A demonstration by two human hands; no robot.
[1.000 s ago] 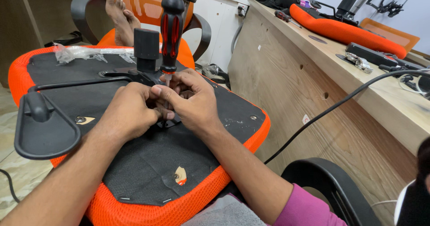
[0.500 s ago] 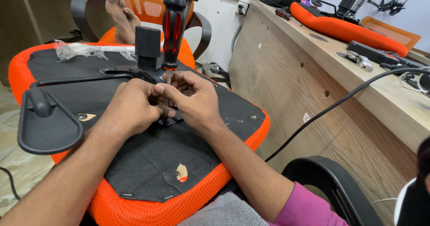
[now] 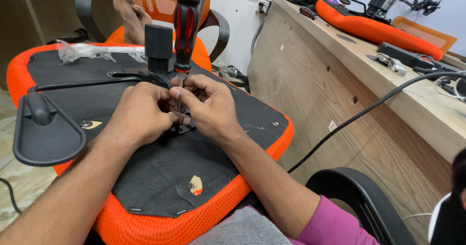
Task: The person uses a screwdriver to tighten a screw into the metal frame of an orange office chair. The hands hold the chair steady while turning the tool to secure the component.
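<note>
Black-and-red screwdriver (image 3: 186,24) stands upright mid-job, its shaft pinched by the right hand (image 3: 209,109) while the left hand (image 3: 141,114) curls closed beside it over the hidden fastener at the centre of the upturned orange seat (image 3: 160,177), whose near holes remain unfilled.

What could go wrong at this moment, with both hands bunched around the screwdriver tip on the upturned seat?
The screwdriver stands upright with both the left hand and right hand crowded at its tip; a slip could jab a finger. The orange seat rests on the lap, so it may tilt under pressure. The black cable hanging beside the right arm could snag.
</note>
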